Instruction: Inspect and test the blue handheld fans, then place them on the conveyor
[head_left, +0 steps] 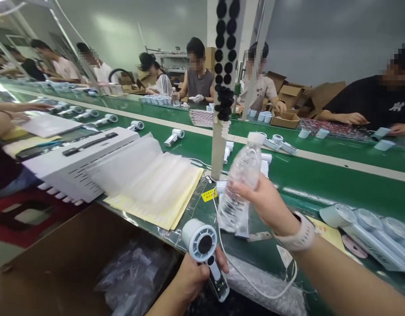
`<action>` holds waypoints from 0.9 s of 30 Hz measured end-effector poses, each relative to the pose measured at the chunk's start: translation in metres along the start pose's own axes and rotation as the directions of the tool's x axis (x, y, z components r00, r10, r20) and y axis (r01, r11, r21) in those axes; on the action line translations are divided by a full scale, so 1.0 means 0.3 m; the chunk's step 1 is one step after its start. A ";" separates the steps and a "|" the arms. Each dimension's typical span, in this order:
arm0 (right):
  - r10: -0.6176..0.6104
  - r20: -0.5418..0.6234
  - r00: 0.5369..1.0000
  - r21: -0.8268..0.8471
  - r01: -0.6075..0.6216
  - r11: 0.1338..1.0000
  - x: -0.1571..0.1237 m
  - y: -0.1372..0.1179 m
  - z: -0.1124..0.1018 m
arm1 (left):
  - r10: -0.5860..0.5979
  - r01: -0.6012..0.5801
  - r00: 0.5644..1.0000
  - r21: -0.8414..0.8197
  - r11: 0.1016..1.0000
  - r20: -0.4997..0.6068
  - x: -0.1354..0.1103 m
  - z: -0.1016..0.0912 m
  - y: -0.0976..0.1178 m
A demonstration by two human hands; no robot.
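Note:
My left hand is wrapped round the handle of a light-blue handheld fan at the bench's front edge. The fan's round head, with a black disc in its middle, faces me, and a bit of circuit board shows low on the handle. My right hand, with a pale watch on the wrist, grips a clear plastic water bottle with a white cap. It holds the bottle tilted above the bench. Behind the bottle, another fan is partly hidden.
A white cable loops across the bench edge. To the left are translucent sheets on yellow paper and a white box. Several fans lie at the right. A post with black discs stands ahead; co-workers sit across the green belt.

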State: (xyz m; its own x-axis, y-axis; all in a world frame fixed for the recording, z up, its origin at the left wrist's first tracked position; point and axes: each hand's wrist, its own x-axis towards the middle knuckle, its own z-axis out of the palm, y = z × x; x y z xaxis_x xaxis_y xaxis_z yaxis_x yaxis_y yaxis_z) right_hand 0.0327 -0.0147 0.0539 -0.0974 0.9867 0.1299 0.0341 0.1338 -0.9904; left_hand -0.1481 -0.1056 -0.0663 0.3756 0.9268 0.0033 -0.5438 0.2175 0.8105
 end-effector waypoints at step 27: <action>-0.334 -0.309 0.891 -0.805 -0.058 0.591 -0.256 0.304 -0.439 | -0.188 0.245 0.966 0.383 0.891 -0.179 -0.006 0.167 0.028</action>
State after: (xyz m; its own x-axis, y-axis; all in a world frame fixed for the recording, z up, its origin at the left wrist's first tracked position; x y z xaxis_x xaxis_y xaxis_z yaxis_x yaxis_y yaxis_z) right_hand 0.1744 -0.0662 -0.0403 0.2094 0.8625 0.4608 0.8263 0.0959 -0.5550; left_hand -0.1157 -0.1209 -0.0302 0.3311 0.9087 -0.2543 -0.1048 0.3033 0.9471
